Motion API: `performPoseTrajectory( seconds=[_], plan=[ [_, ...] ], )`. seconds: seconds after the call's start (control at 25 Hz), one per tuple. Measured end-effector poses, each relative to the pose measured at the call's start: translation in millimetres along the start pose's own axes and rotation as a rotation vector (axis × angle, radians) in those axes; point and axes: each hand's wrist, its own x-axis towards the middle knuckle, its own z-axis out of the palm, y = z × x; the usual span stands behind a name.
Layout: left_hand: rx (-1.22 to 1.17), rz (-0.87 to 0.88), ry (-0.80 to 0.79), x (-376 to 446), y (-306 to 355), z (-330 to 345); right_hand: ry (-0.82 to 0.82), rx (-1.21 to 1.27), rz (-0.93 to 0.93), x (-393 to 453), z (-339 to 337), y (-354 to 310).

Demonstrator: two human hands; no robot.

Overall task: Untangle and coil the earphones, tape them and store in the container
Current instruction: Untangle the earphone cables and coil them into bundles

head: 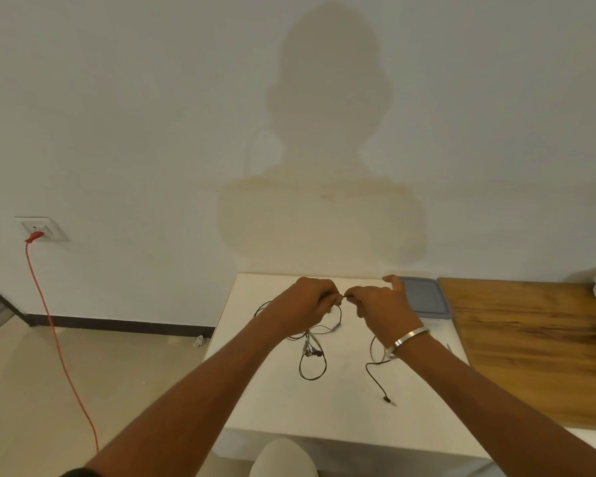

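Above the far half of the white table [341, 407], the left hand [305, 302] and right hand [381, 304] each pinch the thin cord of the earphones [312, 352], fingertips nearly meeting. Tangled loops lie beneath on the tabletop, the plug end trailing toward the near edge. The lidded container [424, 297] sits at the far right edge, beside a wooden surface [530, 346].

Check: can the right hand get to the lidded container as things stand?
Probably yes. The container sits on the white table just beyond the right hand, with nothing between them. But that hand is pinching the earphone cable with the left hand, so it must let go first.
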Motion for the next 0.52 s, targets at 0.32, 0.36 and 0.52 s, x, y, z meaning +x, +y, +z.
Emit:
performPoseTrajectory(
  seconds=[0.32, 0.36, 0.52],
  plan=[
    [0.034, -0.033, -0.017, -9.2, -9.1, 0.9, 0.228, -0.032, 0.131, -5.4, 16.1, 49.8],
    [0.033, -0.043, -0.013, -10.4, -12.2, -0.2, 0.228, 0.024, 0.18, -5.8, 16.1, 54.8],
    [0.03, -0.053, -0.01, -10.1, -13.2, 0.2, 0.132, 0.042, 0.228, -9.2, 16.2, 51.0]
  ],
)
